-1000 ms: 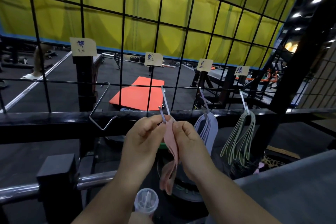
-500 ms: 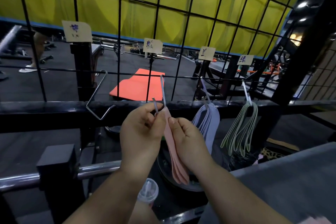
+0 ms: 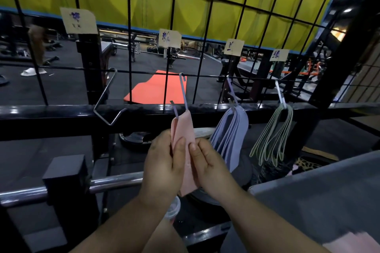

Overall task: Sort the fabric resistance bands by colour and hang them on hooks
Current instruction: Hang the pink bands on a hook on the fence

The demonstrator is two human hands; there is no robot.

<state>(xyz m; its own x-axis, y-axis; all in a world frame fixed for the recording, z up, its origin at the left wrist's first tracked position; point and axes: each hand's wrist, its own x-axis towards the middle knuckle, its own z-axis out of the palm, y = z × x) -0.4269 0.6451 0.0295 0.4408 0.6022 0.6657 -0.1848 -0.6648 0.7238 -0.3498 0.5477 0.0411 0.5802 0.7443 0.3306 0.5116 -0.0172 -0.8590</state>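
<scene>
The pink bands point(image 3: 183, 127) now hang from the second hook point(image 3: 183, 90) on the wire grid point(image 3: 207, 26), below the second paper label point(image 3: 169, 38). Their top fold sits in the hook's bend and the hook's free tip stands clear above the fabric. This colour looks hung, bar a last straightening.

A second ago both hands were up at the hook's tip, working the loops over it. Half a second ago the fold was just reaching the bend. Since then the hands have slid down the fabric and now hold it about halfway along. The left hand point(image 3: 162, 166) pinches the bands with its thumb on the front and its fingers point(image 3: 158, 142) curled behind. The right hand point(image 3: 209, 168) pinches the right edge in the same way. Both are clamped on the pink bands, seemingly pulling them flat.

To the right, blue-grey bands point(image 3: 231, 133) hang on the third hook and green bands point(image 3: 271, 129) on the fourth, as they did in the earlier views. The first hook point(image 3: 102, 104), at the grid's left end, carries nothing. Something pink point(image 3: 349, 242) lies at the near right corner of the grey worktop point(image 3: 308, 195), too blurred to say whether it is another band.
</scene>
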